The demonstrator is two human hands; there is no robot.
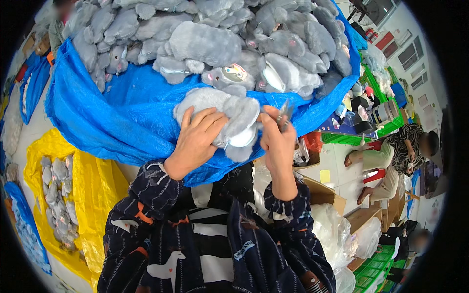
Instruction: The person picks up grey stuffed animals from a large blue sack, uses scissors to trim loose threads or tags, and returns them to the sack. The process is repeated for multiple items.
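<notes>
A grey plush toy [207,100] with floppy ears and a white patch lies over the near edge of a big blue sack [141,139]. My left hand [198,136] presses on it, fingers curled into the fur. Just right of the toy, my right hand [277,141] is closed around small metal thread snips [285,113], their blades pointing up and away from me. The right fingertips are close to the toy's ear; whether they touch it I cannot tell.
Many similar grey plush toys [205,44] heap up in the blue sack. A yellow sack [105,195] at left holds smaller grey pieces. Right are green crates [391,124], cardboard boxes [320,193], clear plastic bags [330,229] and a seated person [410,144].
</notes>
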